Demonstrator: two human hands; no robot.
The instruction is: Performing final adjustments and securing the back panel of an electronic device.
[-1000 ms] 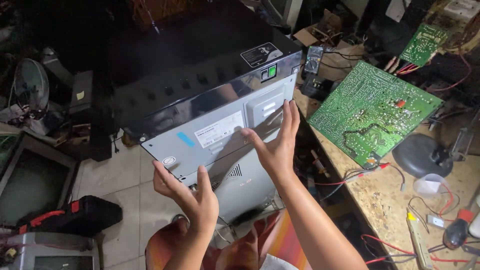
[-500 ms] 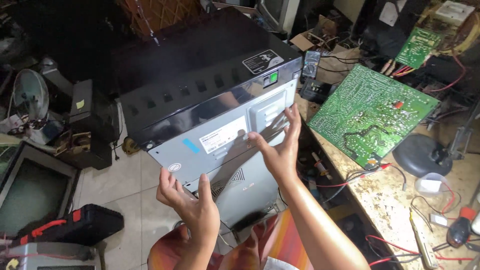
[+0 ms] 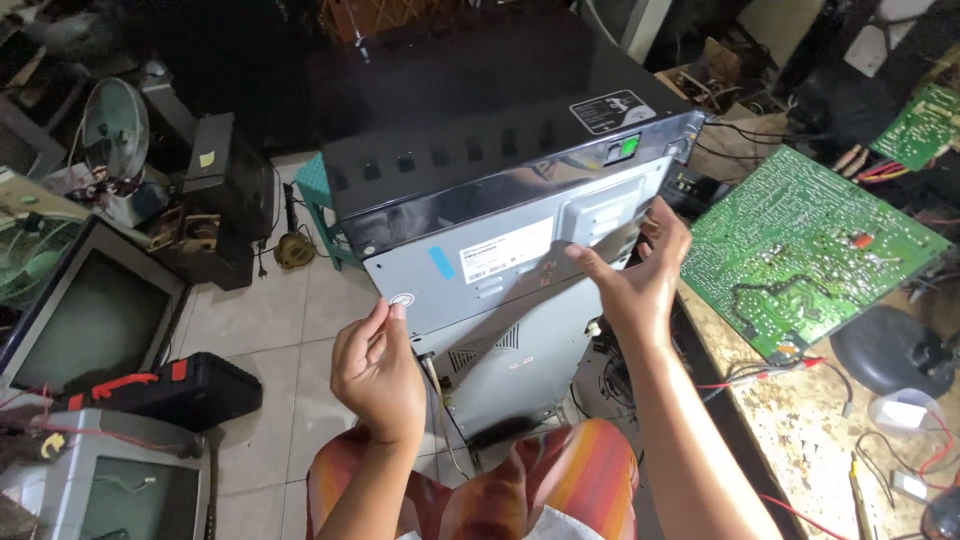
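Your left hand (image 3: 378, 372) sits at the lower left corner of the black cabinet (image 3: 480, 140), fingers loosely curled, thumb and fingertips touching the grey back panel (image 3: 500, 290) near the edge; can't tell if it's actually gripping. Your right hand (image 3: 632, 285) is spread open, palm against the panel's right side, thumb pointing left, holding nothing. The cabinet stands tilted over the tiled floor (image 3: 270, 320), right in front of your knees. A green circuit board (image 3: 805, 250) lies on the workbench (image 3: 800, 440) just to the right.
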